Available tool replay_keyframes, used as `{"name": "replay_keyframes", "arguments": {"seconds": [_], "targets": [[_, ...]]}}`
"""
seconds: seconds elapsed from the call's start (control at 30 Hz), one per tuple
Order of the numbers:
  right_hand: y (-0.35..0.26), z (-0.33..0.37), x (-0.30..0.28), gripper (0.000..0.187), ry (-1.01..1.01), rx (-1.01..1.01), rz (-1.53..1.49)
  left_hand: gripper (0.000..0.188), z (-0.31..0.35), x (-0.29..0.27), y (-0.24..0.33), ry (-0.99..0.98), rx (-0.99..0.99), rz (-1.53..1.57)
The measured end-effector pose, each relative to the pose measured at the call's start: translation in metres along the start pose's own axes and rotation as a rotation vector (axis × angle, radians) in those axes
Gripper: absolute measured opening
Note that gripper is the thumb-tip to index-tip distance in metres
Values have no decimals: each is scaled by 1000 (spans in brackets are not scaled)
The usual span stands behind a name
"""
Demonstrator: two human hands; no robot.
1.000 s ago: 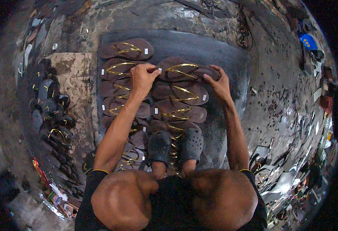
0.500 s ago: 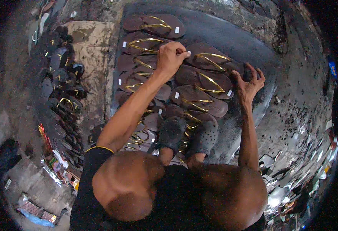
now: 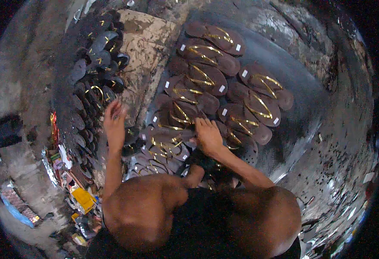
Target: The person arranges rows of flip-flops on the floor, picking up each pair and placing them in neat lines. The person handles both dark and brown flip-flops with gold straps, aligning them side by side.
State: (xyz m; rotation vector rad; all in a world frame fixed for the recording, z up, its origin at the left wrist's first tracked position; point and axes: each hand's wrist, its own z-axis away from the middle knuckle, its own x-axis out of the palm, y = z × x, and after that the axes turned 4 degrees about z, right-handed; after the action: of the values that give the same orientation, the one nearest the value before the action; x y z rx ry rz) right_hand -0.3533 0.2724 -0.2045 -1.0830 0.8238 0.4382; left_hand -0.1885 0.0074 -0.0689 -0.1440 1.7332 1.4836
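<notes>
Rows of brown flip-flops [image 3: 207, 77] with gold straps lie on a dark mat, many bearing a small white label [image 3: 244, 73] on the sole. My right hand [image 3: 209, 134] is low among them, near my feet, its fingers closed over the edge of a brown flip-flop [image 3: 184, 113]. Part of that flip-flop is hidden by the hand and its neighbours. My left hand [image 3: 115, 121] is raised off to the left, beside a heap of dark flip-flops [image 3: 101, 58]. Its fingers are smeared by motion, so whether it holds anything cannot be made out.
A stained tan sheet [image 3: 144, 52] lies between the heap and the dark mat [image 3: 302, 90]. My feet in dark perforated clogs [image 3: 251, 151] stand among the near flip-flops. At lower left are a yellow item [image 3: 84, 199] and mixed clutter. Scraps litter the floor on the right.
My left hand has left the upper flip-flops, where it pinched a white label, and swung left. A label now shows there. My right hand has moved inward and down. The view has shifted.
</notes>
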Motion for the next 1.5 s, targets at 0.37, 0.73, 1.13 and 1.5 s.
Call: {"name": "replay_keyframes", "arguments": {"seconds": [0.37, 0.73, 1.13, 1.5], "targets": [[15, -1, -77, 35, 278, 311, -1421, 70, 43, 153, 95, -599, -210, 474], [125, 42, -233, 40, 522, 410, -1271, 56, -53, 163, 181, -1312, -100, 278], [148, 48, -205, 38, 671, 428, -1555, 37, -54, 210, 200, -950, -317, 744], [224, 16, -266, 30, 880, 350, -1413, 36, -115, 336, 249, -758, -97, 896]]}}
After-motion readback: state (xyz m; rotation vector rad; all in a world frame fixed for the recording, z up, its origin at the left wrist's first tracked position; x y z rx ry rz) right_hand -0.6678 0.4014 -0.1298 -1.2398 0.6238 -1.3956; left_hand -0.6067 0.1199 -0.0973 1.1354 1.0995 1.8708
